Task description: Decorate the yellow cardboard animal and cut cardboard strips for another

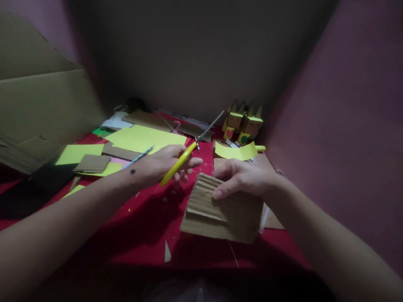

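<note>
A pair of scissors with yellow handles [179,164] rests in my left hand [171,160], its fingers partly curled about the handles. The metal blades point away, up and to the right. My right hand [241,178] grips a piece of corrugated cardboard [217,214], with the thumb on its upper face and the other fingers hidden beneath. Ridges show on the left part of the cardboard. It is held tilted above the red tabletop [138,235], to the right of the scissors.
Yellow paper sheets [138,136] and a folded cardboard piece [92,163] lie at the left. Two small cardboard figures [234,121] stand at the back right, behind a curled yellow strip [236,151]. A large cardboard sheet [47,100] leans at the left. Small scraps [167,251] dot the table.
</note>
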`<act>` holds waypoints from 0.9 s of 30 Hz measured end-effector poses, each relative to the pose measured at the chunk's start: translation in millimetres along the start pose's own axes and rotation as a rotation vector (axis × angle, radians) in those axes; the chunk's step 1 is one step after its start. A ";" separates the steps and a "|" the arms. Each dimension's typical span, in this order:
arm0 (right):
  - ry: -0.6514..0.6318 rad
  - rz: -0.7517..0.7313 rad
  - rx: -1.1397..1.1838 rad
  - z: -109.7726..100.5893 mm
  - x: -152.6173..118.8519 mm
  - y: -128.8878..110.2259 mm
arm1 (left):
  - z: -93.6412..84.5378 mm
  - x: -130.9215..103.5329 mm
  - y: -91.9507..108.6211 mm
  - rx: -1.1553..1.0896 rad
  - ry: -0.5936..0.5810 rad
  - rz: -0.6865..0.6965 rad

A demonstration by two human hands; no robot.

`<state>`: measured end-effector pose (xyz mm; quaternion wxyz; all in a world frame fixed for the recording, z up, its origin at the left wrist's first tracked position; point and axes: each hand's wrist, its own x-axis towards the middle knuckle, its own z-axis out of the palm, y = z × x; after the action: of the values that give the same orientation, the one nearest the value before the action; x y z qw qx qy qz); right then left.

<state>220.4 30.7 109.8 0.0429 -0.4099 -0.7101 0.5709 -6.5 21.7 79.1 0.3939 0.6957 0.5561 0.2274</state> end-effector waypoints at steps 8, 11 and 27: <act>0.535 -0.266 0.773 4.4 -26.8 16.4 | 29.8 11.5 -37.0 0.596 0.058 -0.040; 0.549 -0.204 0.837 8.8 -7.4 20.8 | 26.0 6.6 -36.2 0.652 0.017 0.041; 0.449 -0.073 1.054 23.5 39.6 59.1 | -57.4 -21.2 -68.0 0.702 0.404 -0.191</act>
<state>213.3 38.2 35.6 0.4110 -0.4195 -0.3167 0.7448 -96.1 23.3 60.8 0.0349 0.6744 0.7280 0.1182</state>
